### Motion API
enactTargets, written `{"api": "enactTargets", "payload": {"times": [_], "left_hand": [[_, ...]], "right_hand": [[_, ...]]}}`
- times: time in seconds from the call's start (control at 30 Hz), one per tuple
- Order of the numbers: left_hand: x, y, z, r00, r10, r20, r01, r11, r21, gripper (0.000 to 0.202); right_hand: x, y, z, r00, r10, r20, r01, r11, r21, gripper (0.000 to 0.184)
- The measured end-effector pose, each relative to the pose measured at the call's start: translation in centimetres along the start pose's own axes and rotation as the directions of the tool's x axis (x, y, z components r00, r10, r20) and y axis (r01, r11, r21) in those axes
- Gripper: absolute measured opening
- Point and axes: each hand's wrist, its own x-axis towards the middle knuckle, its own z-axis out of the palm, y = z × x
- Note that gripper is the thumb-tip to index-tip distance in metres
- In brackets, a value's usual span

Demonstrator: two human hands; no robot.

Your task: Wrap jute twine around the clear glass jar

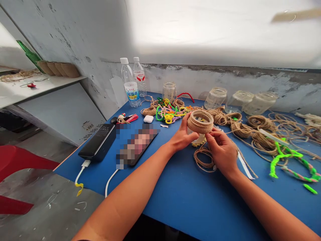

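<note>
Between left hand (181,135), right hand (221,151): twine-wound glass jar (200,124)

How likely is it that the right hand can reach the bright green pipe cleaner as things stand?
Likely yes: the right hand grips the twine-wrapped ring, but the bright green pipe cleaner lies close by, with only low loose jute twine between.

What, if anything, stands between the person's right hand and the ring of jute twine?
Nothing visible does. The right hand touches the jute twine ring directly at its lower edge, while the left hand holds the ring from the other side.
</note>
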Motion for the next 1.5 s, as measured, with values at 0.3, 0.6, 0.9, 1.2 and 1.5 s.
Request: {"api": "enactTargets", "payload": {"times": [0.3,0.6,0.9,1.2,1.5], "left_hand": [[0.03,-0.11,0.11,1.000,-0.012,0.006,0.012,1.000,-0.020,0.089],[-0.02,-0.44,0.55,0.996,0.013,-0.090,-0.005,0.996,0.086,0.095],[0.00,-0.21,0.44,0.998,0.003,-0.055,-0.003,1.000,0.015,0.098],[-0.04,-0.15,0.50,0.999,-0.016,-0.033,0.015,1.000,-0.007,0.102],[0.16,-0.05,0.40,0.999,-0.052,-0.016,0.051,0.997,-0.057,0.097]], "right_hand": [[-0.02,0.06,-0.04,1.000,-0.007,0.001,0.007,1.000,-0.007,0.034],[0.02,0.17,-0.03,0.999,-0.030,-0.018,0.029,0.998,-0.047,0.034],[-0.10,-0.15,-0.12,0.993,-0.108,-0.047,0.099,0.982,-0.163,0.033],[-0.13,-0.05,-0.22,0.989,-0.140,-0.052,0.125,0.968,-0.219,0.036],[-0.16,0.00,-0.27,0.984,-0.173,-0.045,0.156,0.955,-0.254,0.037]]}}
